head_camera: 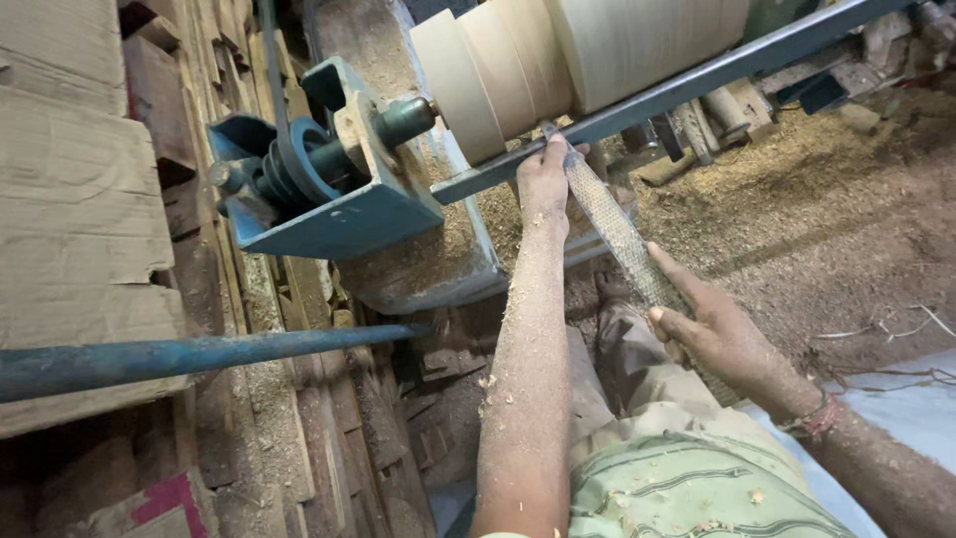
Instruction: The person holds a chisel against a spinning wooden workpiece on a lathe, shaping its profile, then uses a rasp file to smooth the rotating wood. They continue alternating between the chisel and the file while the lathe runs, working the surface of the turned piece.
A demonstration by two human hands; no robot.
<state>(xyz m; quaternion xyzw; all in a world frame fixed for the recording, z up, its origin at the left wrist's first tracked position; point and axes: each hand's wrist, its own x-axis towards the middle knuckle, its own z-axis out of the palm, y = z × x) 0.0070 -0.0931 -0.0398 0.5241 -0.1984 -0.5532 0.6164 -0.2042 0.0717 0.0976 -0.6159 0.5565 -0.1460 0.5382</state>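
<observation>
Rasp [617,234] — long, rough-faced, grey — slanting from lower right up to the pale wooden workpiece [558,60] on the lathe, tip lying across the dark metal tool rest [677,95]. Left hand [544,179] clamped over the front end, fingers pressing it down just beside the rest. Right hand [719,337] closed around the rear end, thumb laid along the blade. Both forearms dusted with sawdust. Blue headstock bracket [334,214] with grooved pulley [289,169] left of the wood. Blue pipe [199,354] crossing low on the left, over stacked planks [80,199]. Floor [827,199] thick with shavings — heaped under the lathe too.
</observation>
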